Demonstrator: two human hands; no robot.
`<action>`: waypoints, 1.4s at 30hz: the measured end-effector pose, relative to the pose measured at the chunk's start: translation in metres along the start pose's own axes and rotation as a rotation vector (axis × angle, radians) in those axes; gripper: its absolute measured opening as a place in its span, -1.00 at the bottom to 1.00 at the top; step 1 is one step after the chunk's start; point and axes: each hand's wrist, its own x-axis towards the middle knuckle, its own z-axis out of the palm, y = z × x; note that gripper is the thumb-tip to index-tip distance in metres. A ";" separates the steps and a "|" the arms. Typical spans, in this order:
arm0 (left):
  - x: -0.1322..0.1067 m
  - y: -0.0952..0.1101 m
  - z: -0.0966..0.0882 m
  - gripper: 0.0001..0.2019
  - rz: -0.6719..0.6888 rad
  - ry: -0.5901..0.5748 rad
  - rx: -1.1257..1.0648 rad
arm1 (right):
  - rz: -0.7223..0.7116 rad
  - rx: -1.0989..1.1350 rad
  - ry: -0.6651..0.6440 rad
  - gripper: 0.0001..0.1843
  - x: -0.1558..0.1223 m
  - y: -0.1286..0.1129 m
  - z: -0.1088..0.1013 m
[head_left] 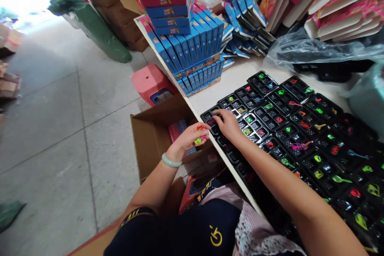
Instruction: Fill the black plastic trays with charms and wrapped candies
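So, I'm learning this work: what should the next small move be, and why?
Probably set one of the coloured pieces into the black tray under the right hand. The left hand holds a small bunch of them, the right hand is at that tray, and neighbouring trays hold bright pieces. Whether the right hand holds one is unclear.

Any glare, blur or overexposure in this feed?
Head view: upper left blown out by bright light; head view: white glints on the black trays; head view: colourful pieces in the left hand look soft, shapes unclear.
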 end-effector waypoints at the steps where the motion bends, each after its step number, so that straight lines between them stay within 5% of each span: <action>1: 0.002 0.001 0.002 -0.68 -0.005 -0.033 0.017 | -0.047 0.014 -0.021 -0.79 -0.003 -0.002 -0.006; 6: 0.017 0.008 0.019 -0.68 -0.038 -0.164 0.100 | -0.176 0.090 -0.188 -0.87 -0.020 -0.009 -0.030; 14: 0.037 0.016 0.036 -0.67 -0.036 -0.162 0.000 | 0.252 0.361 0.059 -0.74 -0.008 0.028 -0.046; 19: 0.042 0.018 0.035 -0.68 -0.001 -0.088 -0.074 | 0.192 0.022 0.130 -0.82 0.028 0.050 -0.053; 24: 0.042 0.019 0.036 -0.69 0.005 -0.062 -0.059 | 0.107 -0.191 0.114 -0.82 0.038 0.042 -0.055; 28: 0.047 0.019 0.041 -0.72 0.001 -0.049 -0.024 | -0.050 -0.036 0.014 -0.78 0.020 0.019 -0.059; 32: 0.057 0.021 0.047 -0.73 -0.002 -0.083 0.023 | -0.004 0.128 -0.124 -0.85 0.005 0.011 -0.062; 36: 0.070 0.027 0.051 -0.68 -0.015 -0.095 -0.045 | 0.176 0.232 0.099 -0.80 0.020 0.039 -0.079; 39: 0.078 0.033 0.056 -0.67 -0.002 -0.050 -0.154 | 0.240 0.012 0.242 -0.83 0.049 0.066 -0.098; 42: 0.086 0.037 0.063 -0.66 0.027 -0.022 -0.192 | 0.228 -0.243 0.214 -0.90 0.073 0.077 -0.110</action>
